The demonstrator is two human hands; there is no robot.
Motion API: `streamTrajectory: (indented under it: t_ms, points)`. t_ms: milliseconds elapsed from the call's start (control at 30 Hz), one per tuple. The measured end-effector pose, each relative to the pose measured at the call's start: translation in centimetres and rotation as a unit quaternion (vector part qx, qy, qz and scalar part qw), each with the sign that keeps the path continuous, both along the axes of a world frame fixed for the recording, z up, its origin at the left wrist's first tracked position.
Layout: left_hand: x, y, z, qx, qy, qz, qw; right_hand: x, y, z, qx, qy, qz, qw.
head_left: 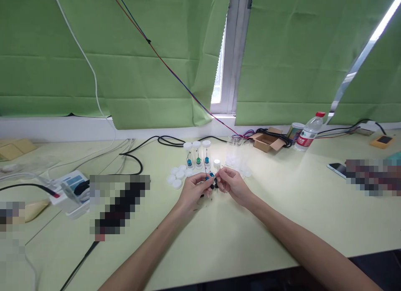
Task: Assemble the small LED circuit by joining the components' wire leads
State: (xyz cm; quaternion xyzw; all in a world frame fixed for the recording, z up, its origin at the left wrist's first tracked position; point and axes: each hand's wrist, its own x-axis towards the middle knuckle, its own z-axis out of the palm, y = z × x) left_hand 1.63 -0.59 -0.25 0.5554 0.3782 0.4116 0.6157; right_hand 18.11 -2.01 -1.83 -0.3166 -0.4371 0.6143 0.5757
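My left hand (194,190) is closed in a pinch on a small blue piece with a thin upright stem (206,173). Close beside it, my right hand (232,183) has its thumb and fingertips pressed together; whatever lies between them is too small to make out. Between the hands are small black pieces (216,183) and another blue bit (211,174). Just behind stand three clear tubes with white caps (196,155), holding blue or green pieces on thin stems. Several white round caps (177,183) lie left of the tubes. One small white-capped container (216,163) is near my right fingertips.
Clear plastic cups or tubes (234,151) stand behind my right hand. Further right are an open cardboard box (267,140), coiled black cable (283,137), a water bottle (308,132) and a phone (337,170). A white power strip (70,191) with cables sits on the left.
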Motion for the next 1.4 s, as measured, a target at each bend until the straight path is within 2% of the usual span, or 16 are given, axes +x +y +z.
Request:
streamTrajectory:
  t_ms: [267,500,700,900,1133,1400]
  points:
    - [-0.05,0.1,-0.25,0.024,0.017,0.008,1.0,0.1,0.16,-0.31,-0.029,0.006,-0.009,1.0]
    - [0.03,0.18,-0.24,0.076,0.034,0.016,0.996,-0.03,0.07,-0.07,-0.07,0.051,0.003,0.996]
    - [-0.07,0.25,-0.26,0.069,0.018,0.007,0.997,-0.21,-0.15,0.17,-0.077,0.07,0.004,0.995]
    - [0.07,0.09,0.08,0.057,0.014,0.041,0.997,-0.33,-0.21,0.09,-0.03,0.038,-0.03,0.998]
    - [0.11,-0.04,0.29,0.057,0.022,0.06,0.996,-0.38,-0.24,-0.04,0.086,-0.093,-0.126,0.984]
    - [0.17,-0.22,0.1,0.1,0.051,0.056,0.992,-0.2,-0.2,-0.15,0.087,-0.139,-0.146,0.976]
